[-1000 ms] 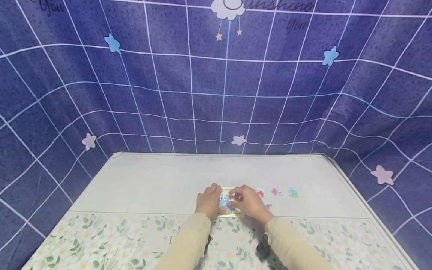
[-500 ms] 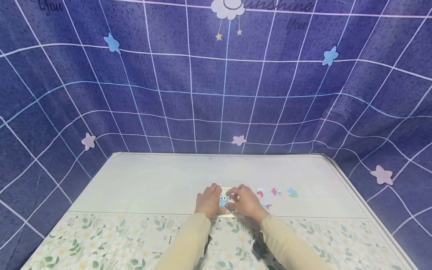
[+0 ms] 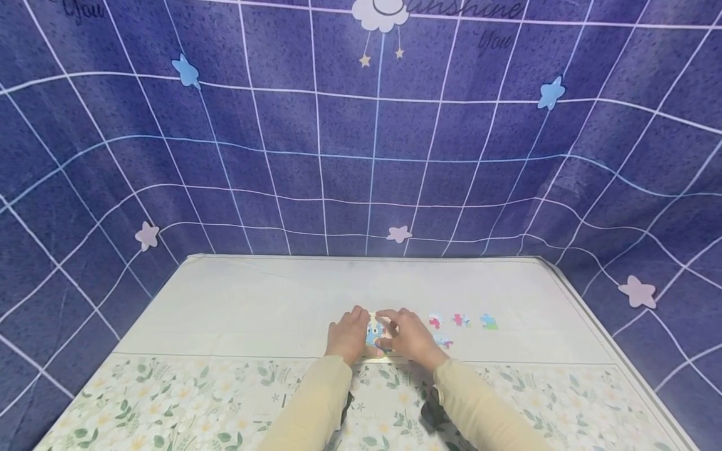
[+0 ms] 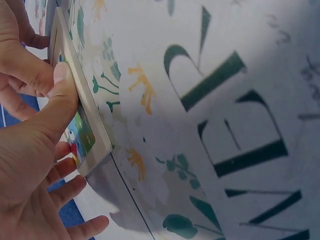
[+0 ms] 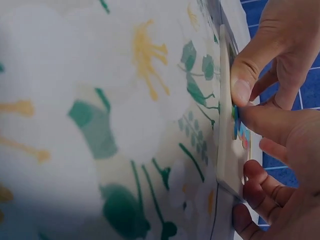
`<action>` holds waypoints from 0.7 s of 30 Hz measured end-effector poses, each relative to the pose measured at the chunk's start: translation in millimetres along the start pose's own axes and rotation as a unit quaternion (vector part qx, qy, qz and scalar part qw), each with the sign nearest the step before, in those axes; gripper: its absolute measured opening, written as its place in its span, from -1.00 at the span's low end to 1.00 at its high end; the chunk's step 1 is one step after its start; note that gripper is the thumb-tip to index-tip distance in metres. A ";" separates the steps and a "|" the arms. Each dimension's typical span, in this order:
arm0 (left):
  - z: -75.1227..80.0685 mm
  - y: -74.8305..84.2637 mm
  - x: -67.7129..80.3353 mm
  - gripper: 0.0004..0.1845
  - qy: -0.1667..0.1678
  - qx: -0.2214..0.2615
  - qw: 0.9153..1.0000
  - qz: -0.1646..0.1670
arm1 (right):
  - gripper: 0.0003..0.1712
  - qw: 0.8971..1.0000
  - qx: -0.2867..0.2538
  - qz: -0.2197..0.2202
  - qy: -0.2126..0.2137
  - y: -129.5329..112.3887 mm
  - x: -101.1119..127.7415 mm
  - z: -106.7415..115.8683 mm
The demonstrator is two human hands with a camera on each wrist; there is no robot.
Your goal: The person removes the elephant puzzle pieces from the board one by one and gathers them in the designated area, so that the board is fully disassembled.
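I count my two bare hands (image 3: 347,335), one rectangular pale wooden puzzle tray (image 4: 99,159), four multicoloured jigsaw pieces (image 3: 488,322) outside it, two light-blue stars (image 3: 551,93), three pale-pink stars (image 3: 638,292), two small gold stars (image 3: 365,61), one white cloud (image 3: 369,20).

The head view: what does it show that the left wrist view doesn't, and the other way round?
Only the head view shows both cream sleeves, pale stars and the cloud print on the blue backdrop. Only the left wrist view clearly shows large green lettering on the floral cloth. Both show the left hand and right hand at the puzzle board.
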State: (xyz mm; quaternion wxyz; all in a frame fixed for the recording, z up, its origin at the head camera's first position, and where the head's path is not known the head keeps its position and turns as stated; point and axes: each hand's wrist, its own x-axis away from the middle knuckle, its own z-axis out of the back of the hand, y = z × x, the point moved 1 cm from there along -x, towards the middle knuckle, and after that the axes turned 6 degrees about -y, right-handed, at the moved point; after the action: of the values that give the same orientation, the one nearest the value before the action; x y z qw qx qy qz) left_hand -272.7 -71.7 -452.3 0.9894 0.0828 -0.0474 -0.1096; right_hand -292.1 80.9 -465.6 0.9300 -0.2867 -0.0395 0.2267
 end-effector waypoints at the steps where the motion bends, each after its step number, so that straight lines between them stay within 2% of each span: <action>1: 0.8 0.4 0.8 -0.17 0.001 0.000 1.000 0.000 | -0.47 1.000 0.004 -0.001 -0.003 -0.3 -0.2 0.1; 7: 3.7 2.1 4.2 -0.19 0.004 0.000 1.000 -0.002 | -0.54 1.000 0.004 -0.010 -0.017 -2.7 0.5 2.0; 21: 2.8 0.7 -1.4 -0.18 -0.018 0.011 1.000 0.011 | -0.56 1.000 -0.010 -0.024 -0.004 -3.0 0.5 0.5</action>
State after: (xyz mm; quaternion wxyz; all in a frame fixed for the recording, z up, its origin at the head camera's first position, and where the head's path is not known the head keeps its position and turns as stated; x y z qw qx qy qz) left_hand -274.1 -71.2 -449.5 0.9885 0.0915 -0.0676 -0.0995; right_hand -290.6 79.2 -463.5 0.9319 -0.2944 -0.0519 0.2053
